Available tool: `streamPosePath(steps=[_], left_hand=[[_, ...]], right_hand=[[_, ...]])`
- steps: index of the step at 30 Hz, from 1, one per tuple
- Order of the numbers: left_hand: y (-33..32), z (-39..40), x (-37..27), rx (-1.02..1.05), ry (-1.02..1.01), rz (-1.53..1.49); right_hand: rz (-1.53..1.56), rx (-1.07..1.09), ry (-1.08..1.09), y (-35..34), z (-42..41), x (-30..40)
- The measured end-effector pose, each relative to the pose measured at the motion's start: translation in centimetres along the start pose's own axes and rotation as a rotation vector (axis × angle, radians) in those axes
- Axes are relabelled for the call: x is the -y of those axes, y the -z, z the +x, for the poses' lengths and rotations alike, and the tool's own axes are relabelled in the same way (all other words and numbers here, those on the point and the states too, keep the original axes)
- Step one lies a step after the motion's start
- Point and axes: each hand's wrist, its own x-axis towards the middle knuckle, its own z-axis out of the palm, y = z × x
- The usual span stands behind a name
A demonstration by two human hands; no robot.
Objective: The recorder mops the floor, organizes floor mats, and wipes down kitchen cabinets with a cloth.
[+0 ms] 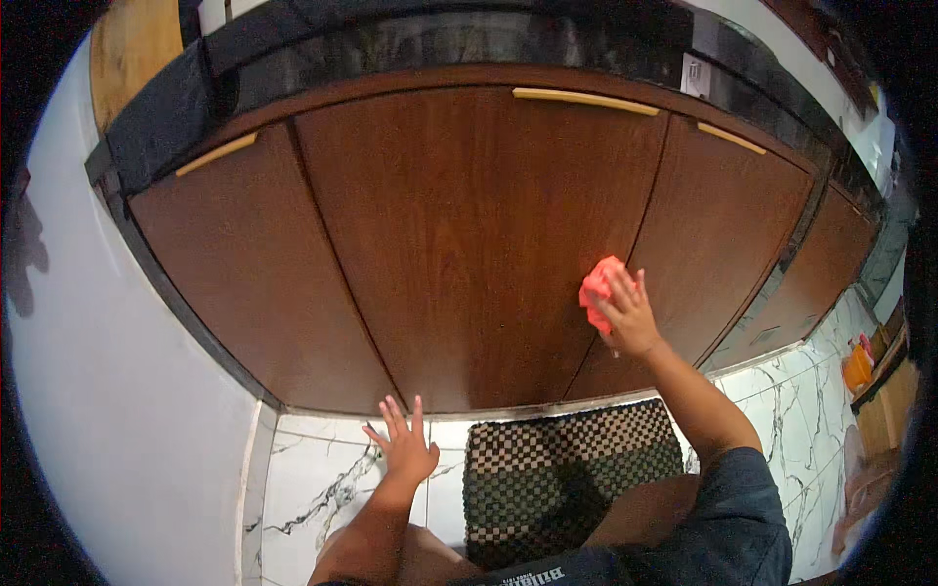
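Under my right hand (626, 313) a crumpled pinkish-red cloth (597, 291) lies against the lower right part of a wide brown wood-grain cabinet door (454, 220). The hand is near the seam with the narrower right-hand door (722, 212). My left hand (407, 443) is empty, its fingers spread. It appears over the white floor beside the foot of the cabinet, close to the lower end of the left door (249, 271); whether the fingertips touch anything I cannot tell.
A black stone countertop edge (440, 44) runs above the doors, which have light bar handles (586, 101). A checkered woven mat (571, 454) lies on the marble-patterned tiles (315, 469). White wall (132, 351) borders the left. At far right sits an orange item (856, 368) beside wooden furniture (883, 410).
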Motion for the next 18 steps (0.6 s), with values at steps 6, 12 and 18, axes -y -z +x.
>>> streamPosePath(steps=[6,12,18], left_hand=[[-1.2,0.1,-1.6,-0.016,-0.027,0.041],[-1.4,0.5,-1.9,-0.014,-0.022,0.028],[-1.6,0.8,-1.4,-0.017,-0.011,-0.033]], right_hand=[[0.057,-0.334,-0.226,4.4,9.1,-2.3],[0.079,-0.578,-0.243,5.7,17.2,1.2],[0.110,-0.596,-0.185,5.2,23.6,6.0]])
